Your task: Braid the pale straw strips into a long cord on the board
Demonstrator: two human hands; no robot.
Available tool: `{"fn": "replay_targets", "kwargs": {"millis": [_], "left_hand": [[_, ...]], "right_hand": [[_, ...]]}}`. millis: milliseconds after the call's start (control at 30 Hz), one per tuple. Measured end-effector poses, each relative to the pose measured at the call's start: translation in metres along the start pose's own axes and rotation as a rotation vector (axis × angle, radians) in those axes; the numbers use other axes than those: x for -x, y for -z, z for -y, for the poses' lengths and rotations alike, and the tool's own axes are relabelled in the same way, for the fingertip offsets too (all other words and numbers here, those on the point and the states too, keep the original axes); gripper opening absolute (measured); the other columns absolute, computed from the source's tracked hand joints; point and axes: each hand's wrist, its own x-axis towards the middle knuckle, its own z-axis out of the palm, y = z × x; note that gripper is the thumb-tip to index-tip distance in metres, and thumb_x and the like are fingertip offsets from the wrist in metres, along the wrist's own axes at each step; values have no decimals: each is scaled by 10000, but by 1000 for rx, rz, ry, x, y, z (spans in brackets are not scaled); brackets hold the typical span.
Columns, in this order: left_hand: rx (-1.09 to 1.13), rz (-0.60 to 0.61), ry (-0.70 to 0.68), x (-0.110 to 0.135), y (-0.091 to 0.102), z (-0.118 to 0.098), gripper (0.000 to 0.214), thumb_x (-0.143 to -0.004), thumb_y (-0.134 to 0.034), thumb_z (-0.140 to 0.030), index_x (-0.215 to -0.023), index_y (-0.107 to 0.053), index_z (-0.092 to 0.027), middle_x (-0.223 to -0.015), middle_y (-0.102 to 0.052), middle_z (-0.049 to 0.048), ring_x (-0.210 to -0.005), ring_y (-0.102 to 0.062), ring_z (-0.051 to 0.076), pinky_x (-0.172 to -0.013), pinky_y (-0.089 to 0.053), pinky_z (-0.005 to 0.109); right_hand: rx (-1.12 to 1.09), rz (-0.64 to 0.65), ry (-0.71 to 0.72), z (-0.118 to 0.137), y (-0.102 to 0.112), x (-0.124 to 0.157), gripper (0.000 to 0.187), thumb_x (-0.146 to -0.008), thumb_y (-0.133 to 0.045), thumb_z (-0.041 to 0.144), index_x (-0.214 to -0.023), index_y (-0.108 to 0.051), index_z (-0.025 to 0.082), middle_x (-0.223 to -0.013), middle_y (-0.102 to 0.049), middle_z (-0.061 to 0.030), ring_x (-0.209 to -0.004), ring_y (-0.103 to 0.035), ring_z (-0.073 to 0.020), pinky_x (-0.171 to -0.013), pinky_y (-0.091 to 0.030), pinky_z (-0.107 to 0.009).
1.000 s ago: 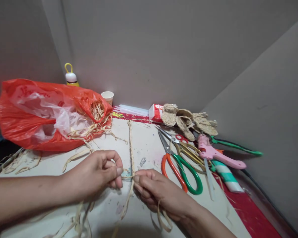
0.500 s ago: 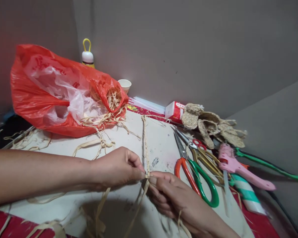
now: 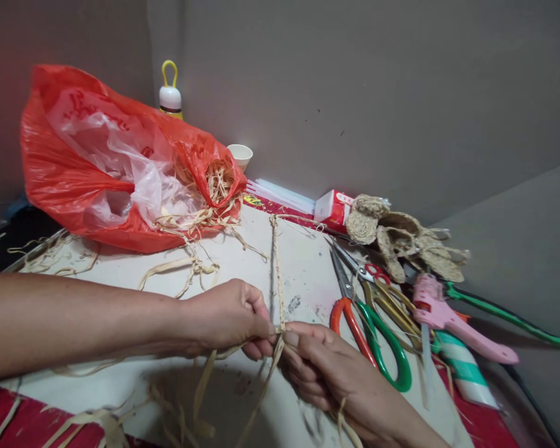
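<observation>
A thin braid of pale straw strands (image 3: 277, 274) runs from the back of the white board down to my two hands, pulled fairly straight. My left hand (image 3: 231, 317) pinches a strand at the braid's lower end, thumb against fingers. Just to the right, my right hand (image 3: 320, 358) closes on the braid's end with thumb and forefinger, its other fingers curled under. Loose strands (image 3: 261, 392) hang below the hands toward me. Another strand loops out by the right wrist.
Left, a red plastic bag (image 3: 88, 205) spills straw. Right lie orange-and-green-handled scissors (image 3: 354, 317), gold-handled scissors (image 3: 396, 305), a pink glue gun (image 3: 448, 311) and woven straw pieces (image 3: 401, 236). Behind stand a paper cup (image 3: 241, 154), glue sticks (image 3: 284, 196) and a bottle (image 3: 170, 96).
My left hand's fingers have shifted slightly at the braid's end, and a strand now trails left beneath them. My right hand keeps its pinch. The view has moved a little.
</observation>
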Motion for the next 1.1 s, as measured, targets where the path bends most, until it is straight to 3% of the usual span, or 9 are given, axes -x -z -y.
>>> {"fn": "replay_targets", "kwargs": {"millis": [200,467,667,767,900,1000,1100], "left_hand": [[68,57,-23,0,1,-3,121,-663,-582,-107,-752,-519,-157,-513,-576,-41,-475,-550,89,-538,-463,215],[-129,137,-22,-1,3,-10,24,-738,-534,-164,-726,-514,-161,-509,-561,-29,-469,-538,94,-505,-452,211],[-330,102,-7,0,5,-12,57,-652,-494,-179,-703,-520,-181,-513,-525,-51,-322,-292,45,-323,-193,182],[-388,89,-8,-2,8,-13,74,-618,-485,-197,-653,-546,-173,-487,-522,-35,-329,-289,54,-328,-181,200],[-417,79,117,-4,3,-22,76,-603,-478,-189,-571,-544,-169,-463,-533,-15,-304,-316,66,-318,-192,209],[-430,103,192,-3,-3,-30,136,-619,-438,-156,-547,-553,-157,-447,-514,-14,-330,-384,75,-342,-276,189],[-438,90,214,1,-9,-33,104,-596,-427,-136,-566,-523,-161,-498,-557,-1,-385,-478,105,-384,-366,207]], "right_hand": [[-7,-12,-22,0,0,-1,376,-764,-638,500,-656,-506,165,-458,-280,110,-374,-117,-22,-345,-73,-172],[9,-28,-13,2,-1,0,399,-756,-638,510,-623,-462,177,-457,-285,109,-374,-132,-25,-344,-92,-165],[120,-33,61,-3,-1,-1,405,-823,-567,512,-614,-467,180,-453,-312,94,-374,-179,-42,-351,-146,-184],[236,-83,78,-9,1,-1,442,-846,-520,544,-601,-453,183,-447,-299,92,-387,-192,-51,-371,-145,-195],[341,-157,58,-13,-1,-3,429,-862,-488,561,-665,-513,181,-461,-281,91,-409,-190,-67,-387,-135,-205],[319,-161,115,-10,-8,-4,420,-853,-508,552,-660,-549,181,-471,-313,76,-417,-257,-79,-419,-254,-205],[259,-97,202,-4,-17,-3,401,-866,-511,507,-664,-611,176,-510,-390,45,-487,-398,-108,-616,-415,-252]]}}
